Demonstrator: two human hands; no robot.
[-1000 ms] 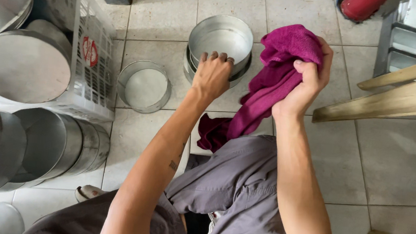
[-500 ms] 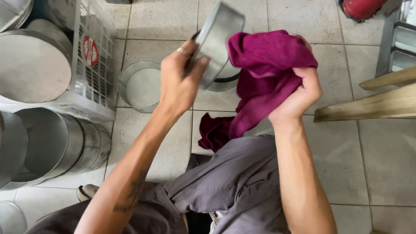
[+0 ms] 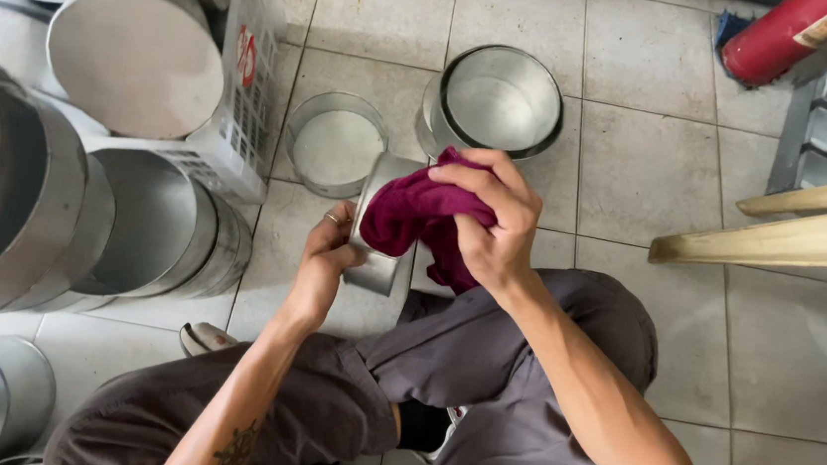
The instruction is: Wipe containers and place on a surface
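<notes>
The round metal cake tin [image 3: 377,229] looks light and stiff, thin-walled with a smooth, likely slippery surface; it probably dents if dropped on the tiled floor [image 3: 639,163], so the firm places to hold it are the rim and outer wall. The left hand [image 3: 324,255] does just that, its fingers curled around the tin's side, holding it tilted on its edge above the person's lap. The tin is dull silver with a straight wall and a rolled rim. The magenta cloth [image 3: 420,218] is soft and limp, easy to bunch, and it is pushed into the tin's open mouth. The right hand [image 3: 494,225] is closed over the cloth, fingers spread across the wad and pressing it in, with a loose tail hanging below. Just beyond the hands, a stack of larger round tins [image 3: 500,100] sits on the floor.
</notes>
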